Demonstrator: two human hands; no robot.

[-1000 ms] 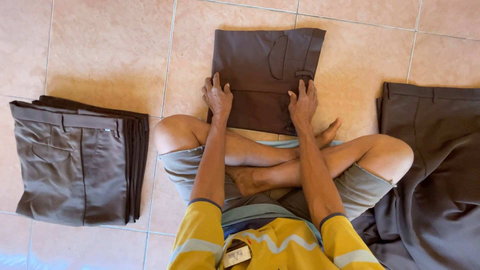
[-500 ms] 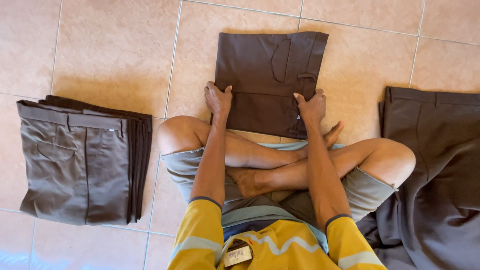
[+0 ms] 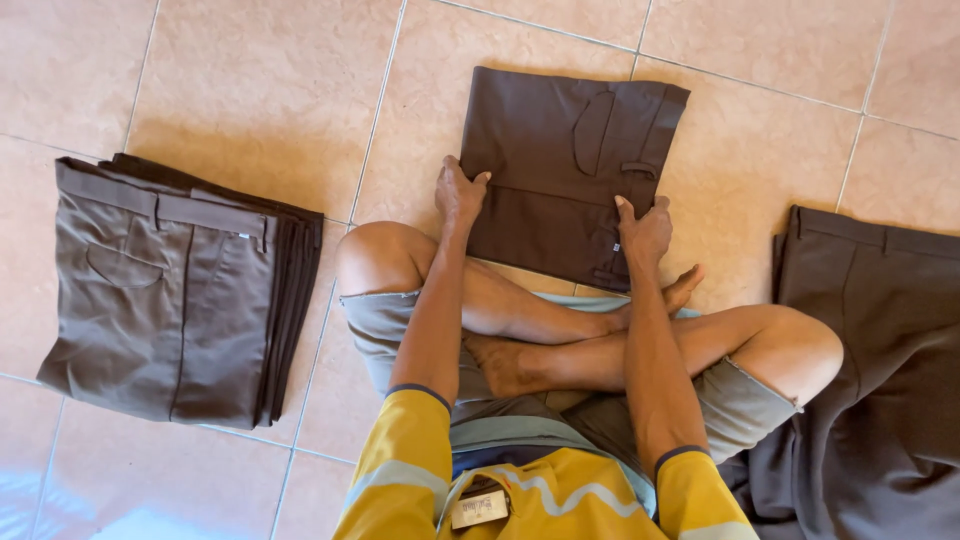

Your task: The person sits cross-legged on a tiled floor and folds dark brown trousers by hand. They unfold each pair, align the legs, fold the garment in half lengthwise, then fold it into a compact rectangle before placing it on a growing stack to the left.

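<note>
Left hand (image 3: 458,192): my grip clasps the folded brown trousers (image 3: 565,160) at their left edge.
Right hand (image 3: 645,230): grip clenched on their lower right edge.
Trousers: on the floor (image 3: 250,90), just beyond my crossed legs (image 3: 560,320).
Stack of folded trousers (image 3: 170,290): well left of them.

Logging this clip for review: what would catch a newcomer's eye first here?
A folded pair of dark brown trousers lies on the tiled floor straight ahead of a cross-legged person, with the left hand and right hand gripping its near edge. To the left sits a neat stack of folded trousers; at the right lies a loose heap of unfolded trousers.
</note>
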